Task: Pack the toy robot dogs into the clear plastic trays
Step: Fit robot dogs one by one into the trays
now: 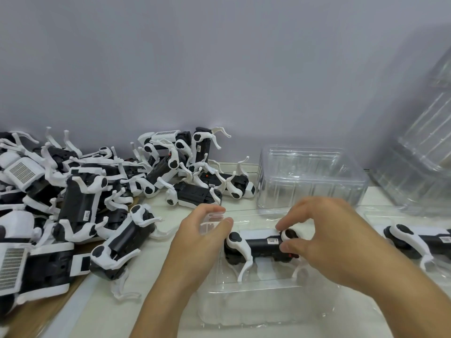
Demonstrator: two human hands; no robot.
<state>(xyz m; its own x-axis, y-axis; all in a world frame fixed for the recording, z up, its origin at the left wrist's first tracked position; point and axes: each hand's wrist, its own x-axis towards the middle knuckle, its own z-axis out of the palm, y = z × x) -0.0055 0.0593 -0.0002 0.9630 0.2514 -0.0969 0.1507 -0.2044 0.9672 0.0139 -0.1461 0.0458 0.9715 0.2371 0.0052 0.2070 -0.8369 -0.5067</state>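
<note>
**Dog lies crosswise in the tray, a hand at each end**

The toy robot dog [261,245] lies on its side in the clear plastic tray [256,306] at lower centre of the frame, its long axis running left to right across the picture, white legs pointing toward the bottom edge. The right hand [324,237] is at the dog's right end: thumb and fingertips pinch around the round hip joint there, wrist coming in from the lower right corner. The left hand [195,240] sits just left of the dog's other end, fingers curled around the tray's raised left edge rather than the toy itself; whether it truly grips that edge or only steadies it is hard to tell through the clear plastic. So the right hand is the one on the dog, and any seating push would likely come from that end, pressing the body down into its moulded pocket.

A second dog [415,242] already lies in a neighbouring tray at right. The loose pile of dogs [85,203] covers the counter [156,286] at left, and an empty clear tray [310,176] stands upright behind, above centre right
</note>
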